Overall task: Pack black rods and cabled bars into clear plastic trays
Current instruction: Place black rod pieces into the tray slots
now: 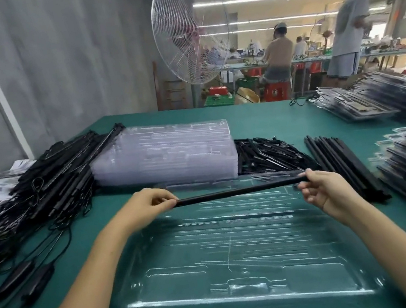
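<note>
Fingers of left hand [148, 206] and right hand [322, 188] pinch one black rod [238, 191] above one clear tray [248, 295].

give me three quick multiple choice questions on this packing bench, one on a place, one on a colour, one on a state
1. The tray stack sits: A) beyond the open tray; B) on the floor; C) on a chair.
2. The table top is: A) red; B) green; C) white.
3. The rod above the open tray is: A) lying in a slot; B) held by one hand only; C) held at both ends.

Answers: A, the stack stands past the open tray's far rim; B, the cover is teal green; C, the left hand and right hand each pinch an end.
</note>
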{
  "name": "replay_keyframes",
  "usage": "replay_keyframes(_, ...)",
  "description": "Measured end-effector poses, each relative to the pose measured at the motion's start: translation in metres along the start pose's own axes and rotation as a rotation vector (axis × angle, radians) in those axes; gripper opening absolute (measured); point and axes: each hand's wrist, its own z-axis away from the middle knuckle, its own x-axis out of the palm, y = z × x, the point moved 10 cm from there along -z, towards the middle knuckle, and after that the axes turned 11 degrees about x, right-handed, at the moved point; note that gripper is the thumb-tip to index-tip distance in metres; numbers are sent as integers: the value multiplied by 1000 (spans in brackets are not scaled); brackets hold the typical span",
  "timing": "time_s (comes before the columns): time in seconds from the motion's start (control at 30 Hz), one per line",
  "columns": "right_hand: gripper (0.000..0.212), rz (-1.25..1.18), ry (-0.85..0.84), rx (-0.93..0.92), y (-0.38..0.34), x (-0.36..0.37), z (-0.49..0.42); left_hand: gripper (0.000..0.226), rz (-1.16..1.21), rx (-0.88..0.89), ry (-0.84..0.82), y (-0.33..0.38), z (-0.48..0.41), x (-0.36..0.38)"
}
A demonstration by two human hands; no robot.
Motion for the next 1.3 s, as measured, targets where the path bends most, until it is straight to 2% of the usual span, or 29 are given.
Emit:
replay_keyframes(0.17, 24, -14, -36, 4, -1, 5, 10, 24, 24, 32, 52, 3, 3, -7)
replay_keyframes(0.3, 14, -115, -147, -127, -34, 20, 34, 20, -34, 64, 192, 16, 2, -23)
replay_keyframes(0.43, 13, -133, -163, -403, -90, 42, 77, 10, -110, 131, 162, 45, -4, -12)
replay_keyframes(0.47, 9, -128, -189, -487, -107, 53, 92, 10, -107, 160, 148, 56, -6, -7)
replay_keyframes(0.53, 15, -106, -275, -650, -138, 80, 127, 11, -67, 217, 128, 76, -9, 2)
replay_keyframes(0.63, 15, 100, -351, -913, -171, 130, 183, 10, 49, 243, 149, 96, -10, 1)
replay_keyframes(0.7, 18, 274, -372, -992, -174, 166, 202, 15, 167, 202, 153, 96, -11, -2)
replay_keyframes(0.8, 27, 450, -393, -978, -154, 211, 199, 23, 207, 15, 17, 68, -5, 1)
replay_keyframes(0.87, 31, 611, -408, -913, -125, 238, 180, 19, 8, -111, -213, 36, 7, 10)
replay_keyframes(0.93, 31, 837, -418, -798, -84, 259, 147, 8, -153, -168, -328, 8, 16, 9)
replay_keyframes(1.07, 30, 1257, -368, -718, 1, 272, 94, 15, 32, -160, -238, -9, 19, 2)
replay_keyframes(1.23, 29, 1544, -350, -560, 70, 258, 56, 20, 224, -197, -165, -25, 29, -1)
replay_keyframes(1.3, 31, 1532, -336, -548, 74, 252, 53, 15, 235, -155, -197, -21, 30, 2)
